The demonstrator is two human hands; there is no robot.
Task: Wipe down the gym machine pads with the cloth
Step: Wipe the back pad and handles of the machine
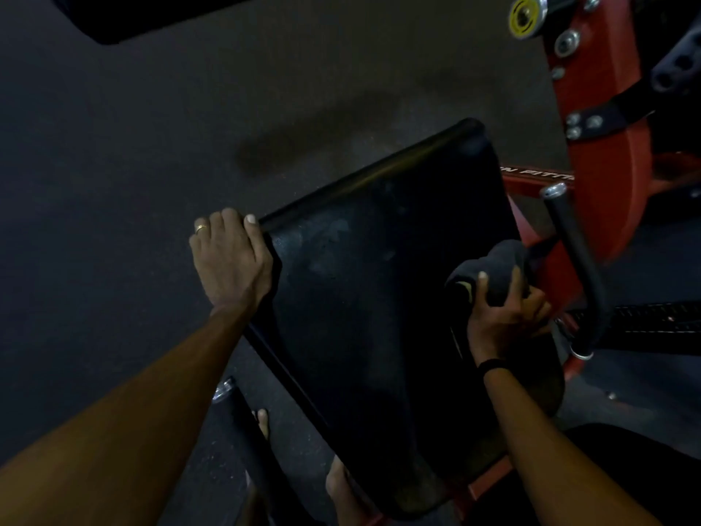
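A large black seat pad (383, 298) of a red gym machine fills the middle of the head view, tilted away to the upper right. My left hand (229, 256) grips the pad's left edge, fingers curled over the rim, a ring on one finger. My right hand (504, 317) holds a bunched dark grey cloth (497, 267) and presses it against the pad's right side. Faint smears show on the pad's upper surface.
The red machine frame (599, 146) with bolts and a yellow knob (525, 15) stands at the right. A black handle bar (580, 260) runs beside the pad's right edge. Another black bar (246, 419) sits at the lower left, near my bare foot. Dark rubber floor (132, 165) lies to the left.
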